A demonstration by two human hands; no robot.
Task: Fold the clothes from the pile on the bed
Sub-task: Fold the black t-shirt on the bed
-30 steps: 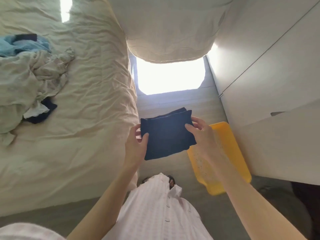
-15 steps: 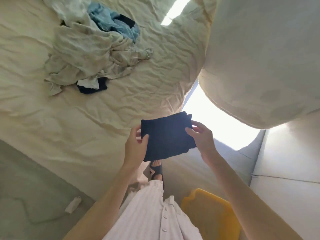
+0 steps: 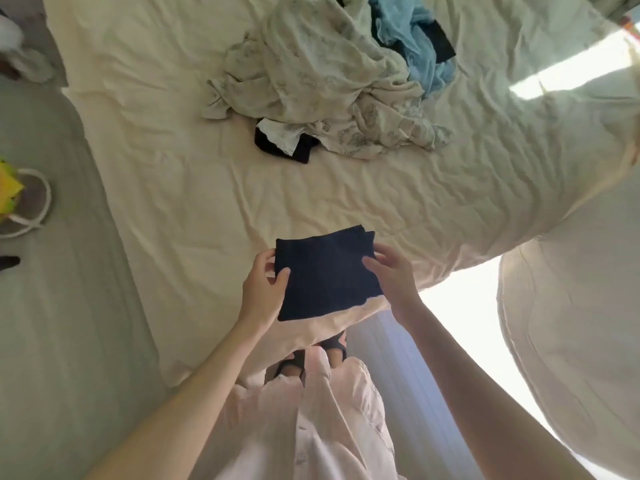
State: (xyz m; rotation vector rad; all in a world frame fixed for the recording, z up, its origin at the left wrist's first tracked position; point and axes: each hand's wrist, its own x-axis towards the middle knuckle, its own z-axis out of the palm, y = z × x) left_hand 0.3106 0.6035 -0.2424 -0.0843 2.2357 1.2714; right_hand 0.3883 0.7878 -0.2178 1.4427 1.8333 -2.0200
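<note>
I hold a folded dark navy garment (image 3: 325, 275) flat in the air over the near corner of the bed (image 3: 166, 174). My left hand (image 3: 261, 294) pinches its left edge, thumb on top. Its right edge is pinched by my right hand (image 3: 391, 277) in the same way. Farther back on the cream sheet lies the pile of clothes (image 3: 325, 81): a crumpled pale patterned piece, a light blue piece (image 3: 412, 43) behind it, and a dark piece with white cloth (image 3: 284, 142) at its near edge.
A large white pillow or duvet (image 3: 571, 341) bulges at the right. Bright floor (image 3: 460, 323) shows between it and the bed. Grey floor lies at the left, with a yellow-green object and white loop (image 3: 20, 202) on it.
The view has swung left from the yellow basket and wall toward the bed. The folded navy garment, still held by both hands, now hangs over the bed's corner; the basket is out of sight.
</note>
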